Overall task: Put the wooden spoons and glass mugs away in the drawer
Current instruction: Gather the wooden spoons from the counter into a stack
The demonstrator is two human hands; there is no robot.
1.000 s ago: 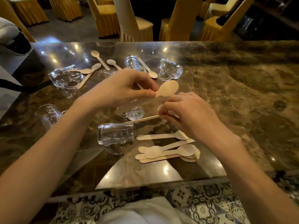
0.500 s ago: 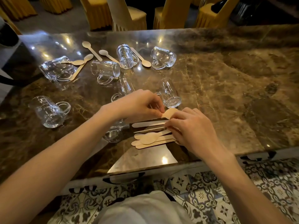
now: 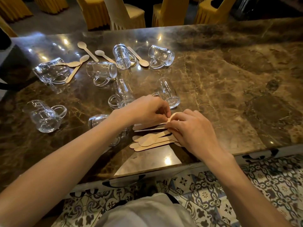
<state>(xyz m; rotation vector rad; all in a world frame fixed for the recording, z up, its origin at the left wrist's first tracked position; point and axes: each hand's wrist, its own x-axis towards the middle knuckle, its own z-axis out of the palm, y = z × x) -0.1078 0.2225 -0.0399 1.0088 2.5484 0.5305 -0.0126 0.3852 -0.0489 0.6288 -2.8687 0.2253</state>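
Observation:
My left hand (image 3: 147, 110) and my right hand (image 3: 191, 128) pinch wooden spoons (image 3: 150, 126) together just above a pile of wooden spoons (image 3: 152, 141) near the front edge of the marble table (image 3: 229, 95). Several more wooden spoons (image 3: 86, 50) lie scattered at the far left. Several glass mugs lie on their sides: one at the left (image 3: 44, 115), one far left (image 3: 50, 72), one at the middle (image 3: 101, 71), one far right (image 3: 161, 56). Another mug (image 3: 96, 120) is half hidden under my left forearm.
Drawer handles (image 3: 124, 181) show on the table's front below the edge. Yellow-covered chairs (image 3: 127, 15) stand behind the table. A dark bag (image 3: 14, 66) sits at the left edge. Patterned tile floor (image 3: 246, 185) lies below.
Both hands came down from mid-air toward the table and brought the held spoons to the pile near the front edge. The view shifted down, and the drawer handles came into sight.

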